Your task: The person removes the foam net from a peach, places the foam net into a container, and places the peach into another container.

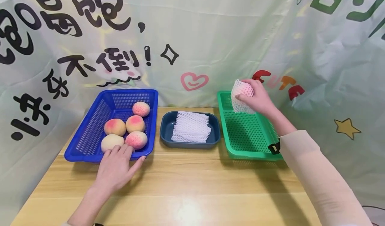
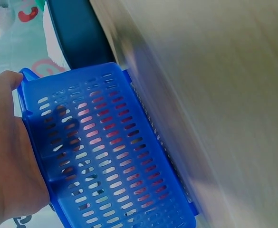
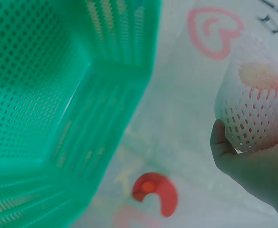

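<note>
My right hand (image 1: 255, 95) grips a peach (image 3: 260, 78) wrapped in a white foam net sleeve (image 3: 248, 123), held up over the back of the green basket (image 1: 227, 132). The thumb presses the net in the right wrist view. My left hand (image 1: 115, 169) lies across the front rim of the blue basket (image 1: 81, 157), its fingers reaching inside against a pale peach (image 1: 112, 141) and its thumb along the rim. Other pink and yellow peaches (image 1: 115, 127) lie in that basket. From the left wrist view, the fingers are hidden behind the basket wall (image 2: 100, 152).
Between the baskets stands a dark blue tray (image 1: 189, 145) with a stack of white foam net sleeves (image 1: 190, 127). All stand on a wooden table (image 1: 186, 182). A printed cloth (image 1: 192, 35) hangs right behind them.
</note>
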Demonstrator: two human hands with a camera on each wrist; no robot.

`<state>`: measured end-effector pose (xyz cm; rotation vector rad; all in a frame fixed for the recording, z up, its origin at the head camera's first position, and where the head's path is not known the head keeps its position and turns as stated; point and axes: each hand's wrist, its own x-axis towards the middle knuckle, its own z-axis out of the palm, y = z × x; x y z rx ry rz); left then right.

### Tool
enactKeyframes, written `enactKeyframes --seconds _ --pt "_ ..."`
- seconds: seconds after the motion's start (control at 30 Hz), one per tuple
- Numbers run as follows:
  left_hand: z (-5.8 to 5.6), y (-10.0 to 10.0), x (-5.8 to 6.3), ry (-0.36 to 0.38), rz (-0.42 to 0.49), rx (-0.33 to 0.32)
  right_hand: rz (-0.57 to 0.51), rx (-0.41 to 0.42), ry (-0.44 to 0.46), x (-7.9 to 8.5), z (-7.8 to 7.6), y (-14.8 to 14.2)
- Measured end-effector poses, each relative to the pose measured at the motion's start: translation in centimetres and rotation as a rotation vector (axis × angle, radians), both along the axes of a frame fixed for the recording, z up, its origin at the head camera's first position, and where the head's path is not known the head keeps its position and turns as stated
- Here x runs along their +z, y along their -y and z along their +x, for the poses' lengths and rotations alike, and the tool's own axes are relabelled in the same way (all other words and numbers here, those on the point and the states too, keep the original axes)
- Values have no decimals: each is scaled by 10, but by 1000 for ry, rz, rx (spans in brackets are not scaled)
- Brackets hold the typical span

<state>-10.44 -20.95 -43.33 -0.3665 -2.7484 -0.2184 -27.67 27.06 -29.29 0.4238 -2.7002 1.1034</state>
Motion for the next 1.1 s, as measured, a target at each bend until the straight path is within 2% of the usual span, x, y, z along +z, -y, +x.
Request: enactKeyframes --seconds 0.3,0.53,0.87,0.97,1.1 --pt "1 0 1 13 -2 4 -17 46 -29 -5 37 30" --pt "0 -1 2 17 0 3 -37 134 -53 -18 61 49" --pt "-1 1 2 0 7 3 -86 307 -55 -42 93 87" --pt "-1 1 1 4 6 3 -67 359 -55 -53 102 96" --pt "0 0 1 12 5 3 14 415 -78 -70 112 107"
